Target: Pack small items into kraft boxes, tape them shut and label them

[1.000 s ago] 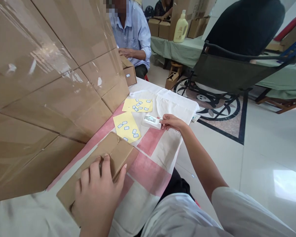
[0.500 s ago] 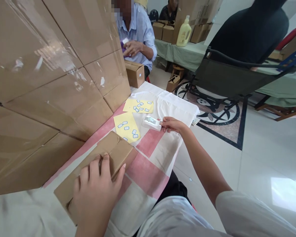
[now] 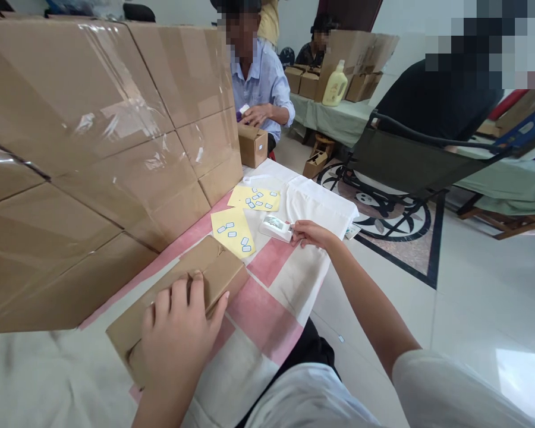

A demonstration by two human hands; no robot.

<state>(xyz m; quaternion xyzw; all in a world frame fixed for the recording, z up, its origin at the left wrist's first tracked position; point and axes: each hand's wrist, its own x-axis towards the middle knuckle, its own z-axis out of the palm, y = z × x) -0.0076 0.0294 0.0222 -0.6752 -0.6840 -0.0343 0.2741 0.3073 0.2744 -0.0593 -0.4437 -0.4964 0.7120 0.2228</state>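
Note:
In the head view a closed cardboard box [image 3: 225, 270] lies at an angle on the table. My left hand [image 3: 181, 324] grips it, with the fingers bent over its top and the thumb along the near side. Farther off, my right hand [image 3: 311, 234] pinches the narrow end of a small flat white item [image 3: 275, 227] with a greyish patch on its face. What the item is I cannot make out. Left of it lie two yellow sheets, a near one [image 3: 238, 221] and a far one [image 3: 235, 196], bearing several small white labels outlined in blue.
Large taped cardboard boxes [image 3: 116, 131] form a wall along the left. A pink and white cloth [image 3: 267, 312] covers the table. Across it, a person in a light blue shirt [image 3: 267, 77] handles something behind a small carton [image 3: 252, 145]. A chair [image 3: 410, 157] with a seated person stands at right.
The camera view has tilted up, showing more of the box wall's top. The other person's hands have lowered towards the small carton. Both my hands keep their hold, almost still.

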